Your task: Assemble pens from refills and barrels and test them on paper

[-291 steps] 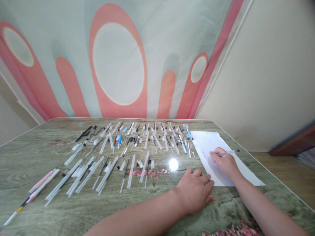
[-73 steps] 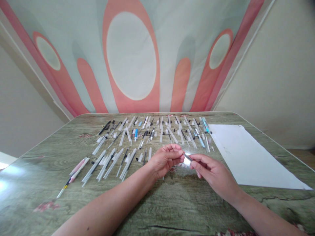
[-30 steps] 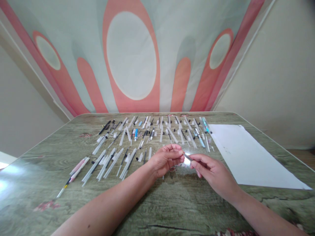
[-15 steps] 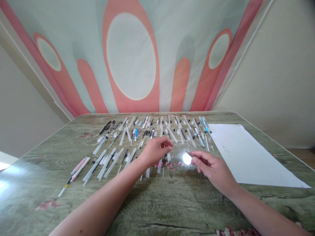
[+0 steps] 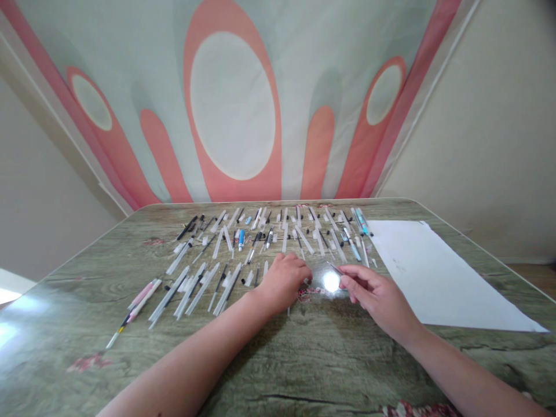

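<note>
My left hand is low over the near row of pen parts, its fingers curled together near a small clear piece at the fingertips; what it grips, if anything, I cannot make out. To its right, my right hand pinches a thin dark pen part between thumb and fingers, its tip pointing up and left. Clear pen barrels, dark refills and small caps lie in rows beyond and left of my hands. A blue pen piece lies in the middle row.
A large white paper sheet lies on the right of the wood-patterned table. Pink and white pens lie apart at the left. Behind the table hangs a patterned cloth.
My left hand has come down toward the table, and its fingers have closed further. My right hand still holds the thin pen part in nearly the same place.
</note>
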Demonstrator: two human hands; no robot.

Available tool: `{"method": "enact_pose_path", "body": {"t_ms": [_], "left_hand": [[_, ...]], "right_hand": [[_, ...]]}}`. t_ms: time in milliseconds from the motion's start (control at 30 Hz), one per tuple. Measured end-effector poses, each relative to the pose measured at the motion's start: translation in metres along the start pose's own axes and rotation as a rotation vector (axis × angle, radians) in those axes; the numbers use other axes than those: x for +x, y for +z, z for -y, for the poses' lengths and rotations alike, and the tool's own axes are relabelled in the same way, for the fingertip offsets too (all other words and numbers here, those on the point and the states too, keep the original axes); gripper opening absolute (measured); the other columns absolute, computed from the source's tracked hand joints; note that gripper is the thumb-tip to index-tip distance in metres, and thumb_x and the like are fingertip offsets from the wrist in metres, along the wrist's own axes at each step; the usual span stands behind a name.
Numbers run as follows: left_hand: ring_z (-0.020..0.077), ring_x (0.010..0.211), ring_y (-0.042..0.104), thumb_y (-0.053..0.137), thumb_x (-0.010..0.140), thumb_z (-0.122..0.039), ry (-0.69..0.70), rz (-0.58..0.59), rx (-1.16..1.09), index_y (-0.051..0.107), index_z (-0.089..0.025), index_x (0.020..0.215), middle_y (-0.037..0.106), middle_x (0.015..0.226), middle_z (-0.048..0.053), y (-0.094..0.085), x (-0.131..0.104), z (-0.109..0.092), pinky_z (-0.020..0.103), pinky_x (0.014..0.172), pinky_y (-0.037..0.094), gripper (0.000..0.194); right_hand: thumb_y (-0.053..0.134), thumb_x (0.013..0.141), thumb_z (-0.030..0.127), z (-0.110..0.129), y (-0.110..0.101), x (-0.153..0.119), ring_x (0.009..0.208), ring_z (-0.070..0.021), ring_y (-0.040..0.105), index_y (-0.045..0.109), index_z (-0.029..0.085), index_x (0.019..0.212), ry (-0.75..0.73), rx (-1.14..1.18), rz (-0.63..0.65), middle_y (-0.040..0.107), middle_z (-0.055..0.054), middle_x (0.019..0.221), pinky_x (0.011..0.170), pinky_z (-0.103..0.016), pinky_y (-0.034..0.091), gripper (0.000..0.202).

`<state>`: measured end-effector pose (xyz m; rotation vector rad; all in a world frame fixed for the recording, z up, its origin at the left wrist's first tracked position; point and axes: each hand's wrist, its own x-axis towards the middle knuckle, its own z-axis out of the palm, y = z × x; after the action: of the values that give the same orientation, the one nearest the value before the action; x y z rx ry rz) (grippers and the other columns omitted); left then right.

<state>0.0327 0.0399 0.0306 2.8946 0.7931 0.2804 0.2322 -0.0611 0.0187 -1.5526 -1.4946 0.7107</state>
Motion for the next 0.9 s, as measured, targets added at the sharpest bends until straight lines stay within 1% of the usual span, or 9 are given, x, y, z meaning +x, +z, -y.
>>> {"method": "enact_pose_path", "body": {"t_ms": [100,200,333,400,533,600,733,833,900], "left_hand": [[0.0224,0.090,0.049,0.050,0.082,-0.016,0.034,-0.004,-0.009,0.064,-0.020,0.092,0.062,0.086,0.007,0.004,0.002,-0.009,0.034,0.075,0.031,0.018],[0.0227,0.091,0.049,0.047,0.083,-0.014,0.070,-0.003,-0.006,0.062,-0.019,0.100,0.061,0.090,0.008,0.006,0.003,-0.019,0.034,0.076,0.031,0.022],[0.0229,0.091,0.049,0.045,0.085,-0.013,0.093,0.008,-0.022,0.062,-0.018,0.095,0.060,0.091,0.009,0.007,0.004,-0.024,0.035,0.079,0.032,0.020],[0.0229,0.093,0.050,0.046,0.084,-0.012,0.075,-0.039,-0.083,0.062,-0.018,0.094,0.060,0.093,0.009,0.005,0.004,-0.023,0.035,0.081,0.033,0.019],[0.0207,0.094,0.053,0.049,0.083,-0.012,0.012,-0.202,-0.425,0.063,-0.019,0.094,0.062,0.096,0.008,-0.003,0.005,-0.017,0.033,0.083,0.036,0.019],[0.0176,0.085,0.057,0.050,0.083,-0.014,-0.052,-0.235,-0.663,0.064,-0.020,0.094,0.065,0.091,0.006,-0.009,0.006,-0.014,0.030,0.078,0.040,0.018],[0.0129,0.068,0.058,0.057,0.081,-0.020,-0.223,-0.206,-1.054,0.067,-0.020,0.092,0.065,0.075,0.003,-0.023,0.006,-0.007,0.026,0.067,0.043,0.015],[0.0118,0.066,0.059,0.061,0.079,-0.022,-0.340,-0.148,-1.293,0.065,-0.018,0.097,0.066,0.075,0.004,-0.027,-0.004,-0.005,0.024,0.064,0.044,0.019],[0.0113,0.064,0.060,0.063,0.077,-0.023,-0.420,-0.134,-1.415,0.062,-0.017,0.096,0.066,0.077,0.004,-0.027,-0.016,-0.008,0.023,0.060,0.043,0.020]], "right_hand": [[0.049,0.086,0.045,-0.001,0.000,0.000,0.053,-0.0128,0.054,0.061,0.018,0.109,0.003,-0.004,-0.001,0.061,0.000,0.064,0.047,-0.023,0.043,0.037],[0.048,0.086,0.045,-0.001,-0.001,0.001,0.055,-0.0137,0.056,0.061,0.018,0.109,-0.009,-0.003,-0.017,0.063,-0.002,0.068,0.050,-0.024,0.046,0.038],[0.047,0.088,0.045,-0.003,-0.002,0.004,0.057,-0.0132,0.054,0.057,0.017,0.110,0.008,0.031,-0.079,0.065,-0.004,0.077,0.057,-0.026,0.048,0.037],[0.047,0.087,0.045,-0.007,-0.002,0.006,0.061,-0.0137,0.056,0.056,0.017,0.110,0.028,0.042,-0.108,0.066,-0.005,0.082,0.058,-0.026,0.048,0.037],[0.049,0.086,0.046,-0.014,-0.004,0.010,0.070,-0.0158,0.059,0.057,0.018,0.110,0.031,0.006,-0.122,0.067,-0.005,0.090,0.064,-0.027,0.049,0.037],[0.050,0.085,0.046,-0.014,-0.006,0.010,0.072,-0.0169,0.061,0.060,0.019,0.110,0.010,-0.040,-0.131,0.068,-0.006,0.095,0.067,-0.030,0.050,0.038],[0.051,0.086,0.043,-0.005,-0.006,0.004,0.084,-0.0203,0.063,0.064,0.023,0.109,-0.096,-0.110,-0.130,0.068,-0.006,0.104,0.074,-0.033,0.051,0.033],[0.049,0.088,0.039,0.002,-0.004,-0.001,0.092,-0.0205,0.063,0.062,0.024,0.110,-0.183,-0.137,-0.120,0.067,-0.005,0.108,0.079,-0.033,0.050,0.029],[0.049,0.089,0.036,0.004,-0.002,-0.003,0.090,-0.0198,0.063,0.060,0.023,0.110,-0.197,-0.164,-0.118,0.067,-0.005,0.104,0.079,-0.032,0.051,0.027]]}}
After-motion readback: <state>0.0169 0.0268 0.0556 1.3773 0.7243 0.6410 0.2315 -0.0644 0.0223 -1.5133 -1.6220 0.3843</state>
